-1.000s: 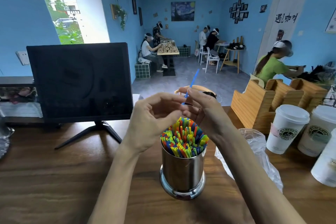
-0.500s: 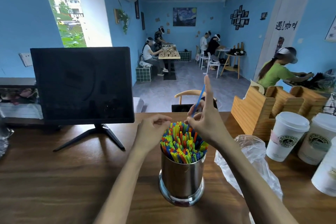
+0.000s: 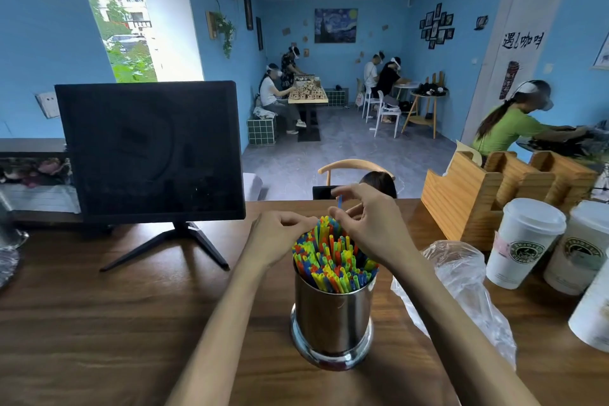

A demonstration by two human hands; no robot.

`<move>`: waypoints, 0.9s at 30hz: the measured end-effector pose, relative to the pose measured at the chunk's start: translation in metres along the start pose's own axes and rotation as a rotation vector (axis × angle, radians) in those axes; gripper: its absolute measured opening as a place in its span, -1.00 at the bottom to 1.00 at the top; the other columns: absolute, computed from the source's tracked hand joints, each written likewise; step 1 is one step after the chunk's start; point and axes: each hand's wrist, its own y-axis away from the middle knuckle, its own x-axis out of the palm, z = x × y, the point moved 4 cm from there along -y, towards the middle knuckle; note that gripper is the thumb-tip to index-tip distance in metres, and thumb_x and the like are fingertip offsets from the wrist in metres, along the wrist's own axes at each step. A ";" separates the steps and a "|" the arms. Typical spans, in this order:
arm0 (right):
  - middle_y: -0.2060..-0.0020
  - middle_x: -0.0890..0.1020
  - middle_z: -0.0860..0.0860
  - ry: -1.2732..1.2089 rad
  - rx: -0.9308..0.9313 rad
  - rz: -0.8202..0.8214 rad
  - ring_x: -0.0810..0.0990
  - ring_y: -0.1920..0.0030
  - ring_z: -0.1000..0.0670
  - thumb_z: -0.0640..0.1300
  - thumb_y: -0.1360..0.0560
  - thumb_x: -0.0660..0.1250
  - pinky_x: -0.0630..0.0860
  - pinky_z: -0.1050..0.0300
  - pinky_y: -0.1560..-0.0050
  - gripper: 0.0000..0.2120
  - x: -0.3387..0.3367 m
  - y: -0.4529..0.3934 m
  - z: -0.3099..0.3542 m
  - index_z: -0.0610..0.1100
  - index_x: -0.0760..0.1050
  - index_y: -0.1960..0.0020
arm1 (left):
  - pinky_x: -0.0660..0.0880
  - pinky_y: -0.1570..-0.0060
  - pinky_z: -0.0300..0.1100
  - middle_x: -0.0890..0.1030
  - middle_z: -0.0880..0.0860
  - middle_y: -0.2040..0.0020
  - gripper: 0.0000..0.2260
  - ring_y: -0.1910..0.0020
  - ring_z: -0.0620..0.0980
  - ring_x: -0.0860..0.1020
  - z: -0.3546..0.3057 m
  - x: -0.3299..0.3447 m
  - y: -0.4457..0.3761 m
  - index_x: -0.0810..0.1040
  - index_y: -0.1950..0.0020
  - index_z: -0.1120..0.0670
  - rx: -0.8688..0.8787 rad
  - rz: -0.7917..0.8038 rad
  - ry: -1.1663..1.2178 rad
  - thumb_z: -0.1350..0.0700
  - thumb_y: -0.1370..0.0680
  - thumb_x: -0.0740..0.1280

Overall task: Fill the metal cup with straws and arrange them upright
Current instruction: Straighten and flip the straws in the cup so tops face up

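Lowered since half a second ago, the blue straw [image 3: 339,200] now shows only its tip above the right hand [image 3: 374,224], whose fingers pinch it over the metal cup [image 3: 332,313] on the wooden table [image 3: 99,323]. The left hand [image 3: 280,237] rests with curled fingers at the bundled straws [image 3: 333,260]; whether it grips any cannot be told.

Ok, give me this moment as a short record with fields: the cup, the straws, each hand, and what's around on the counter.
cup: metal cup stands upright on the wooden counter
contents: packed with colourful straws, mostly upright
right hand: right hand pinches a blue straw above the far side of the bundle
left hand: left hand curled at the bundle's left edge; grip cannot be told
right of cup: clear plastic bag, lidded paper cups, wooden organiser
left of cup: dark monitor on its stand
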 end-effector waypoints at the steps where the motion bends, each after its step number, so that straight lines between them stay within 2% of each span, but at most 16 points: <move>1: -0.02 0.66 0.10 -0.001 0.005 -0.008 0.62 0.21 0.22 0.01 -0.56 0.42 0.65 0.16 0.06 -0.80 0.001 0.001 0.000 -0.02 0.62 -0.15 | 0.48 0.30 -0.46 0.69 -0.21 0.18 -0.94 0.15 -0.26 0.65 -0.001 0.000 0.000 0.71 0.11 -0.12 -0.010 0.004 -0.003 -0.07 -0.53 0.47; 3: 0.08 0.67 0.11 0.005 0.022 -0.006 0.59 0.21 0.26 0.09 -0.57 0.38 0.61 0.28 0.11 -0.77 0.003 0.003 -0.003 -0.05 0.67 -0.02 | 0.48 0.31 -0.45 0.67 -0.23 0.19 -0.95 0.16 -0.26 0.64 -0.004 0.000 -0.002 0.71 0.12 -0.13 -0.019 0.012 -0.029 -0.06 -0.53 0.48; 5: 0.11 0.68 0.10 0.010 0.023 0.020 0.59 0.19 0.26 0.14 -0.58 0.34 0.54 0.37 0.14 -0.72 0.006 0.004 -0.005 -0.05 0.67 0.00 | 0.49 0.27 -0.40 0.68 -0.19 0.16 -0.94 0.13 -0.22 0.64 -0.007 0.000 -0.006 0.73 0.07 -0.08 -0.017 0.030 -0.053 -0.02 -0.54 0.47; 10: 0.08 0.71 0.11 -0.046 0.032 0.045 0.62 0.11 0.23 0.13 -0.60 0.32 0.55 0.32 0.07 -0.74 0.006 0.005 -0.007 -0.02 0.67 -0.06 | 0.54 0.14 -0.27 0.70 -0.06 0.02 -0.87 0.03 -0.13 0.62 -0.015 0.002 -0.014 0.75 -0.02 0.01 -0.055 0.091 -0.126 0.02 -0.54 0.47; 14: 0.07 0.68 0.16 -0.079 0.049 0.046 0.62 0.10 0.26 0.12 -0.61 0.30 0.54 0.37 0.08 -0.75 0.003 0.007 -0.006 -0.01 0.65 -0.11 | 0.51 0.18 -0.29 0.70 -0.08 0.08 -0.95 0.03 -0.12 0.63 -0.021 -0.002 -0.012 0.74 0.08 -0.03 -0.043 0.072 -0.122 0.02 -0.52 0.50; 17: 0.08 0.67 0.18 -0.100 0.060 0.051 0.61 0.10 0.28 0.12 -0.62 0.28 0.52 0.40 0.09 -0.74 0.002 0.008 -0.006 -0.01 0.64 -0.12 | 0.47 0.11 -0.25 0.68 -0.13 0.12 -0.93 0.03 -0.14 0.58 -0.029 -0.008 -0.008 0.71 0.16 -0.09 -0.009 0.000 0.008 0.03 -0.52 0.49; 19: 0.05 0.70 0.16 -0.108 0.067 0.053 0.62 0.07 0.26 0.14 -0.62 0.27 0.54 0.38 0.07 -0.72 0.003 0.008 -0.006 0.00 0.64 -0.13 | 0.47 0.08 -0.27 0.68 -0.16 0.17 -0.93 0.09 -0.21 0.56 -0.038 -0.017 -0.007 0.71 0.17 -0.09 0.046 -0.084 0.106 0.05 -0.52 0.50; 22: 0.04 0.70 0.15 -0.113 0.067 0.074 0.62 0.06 0.27 0.14 -0.63 0.26 0.51 0.43 0.08 -0.70 0.004 0.008 -0.006 -0.01 0.65 -0.13 | 0.44 0.27 -0.42 0.71 -0.14 0.21 -0.98 0.23 -0.29 0.59 -0.058 -0.029 -0.001 0.73 0.09 -0.01 0.157 -0.141 0.179 0.07 -0.52 0.49; 25: 0.03 0.70 0.15 -0.107 0.065 0.085 0.61 0.06 0.28 0.13 -0.63 0.27 0.49 0.45 0.09 -0.73 0.005 0.008 -0.005 0.00 0.65 -0.13 | 0.51 0.27 -0.35 0.74 -0.06 0.13 -0.95 0.24 -0.18 0.64 -0.082 -0.039 0.012 0.70 0.00 0.00 0.359 -0.234 0.198 0.09 -0.57 0.45; 27: 0.04 0.69 0.14 -0.122 0.040 0.034 0.61 0.03 0.23 0.10 -0.62 0.29 0.51 0.34 0.05 -0.74 0.003 0.009 -0.002 -0.02 0.66 -0.10 | 0.53 0.29 -0.28 0.74 -0.03 0.09 -0.95 0.25 -0.10 0.67 -0.099 -0.043 0.025 0.68 0.00 0.00 0.486 -0.285 0.274 0.11 -0.59 0.42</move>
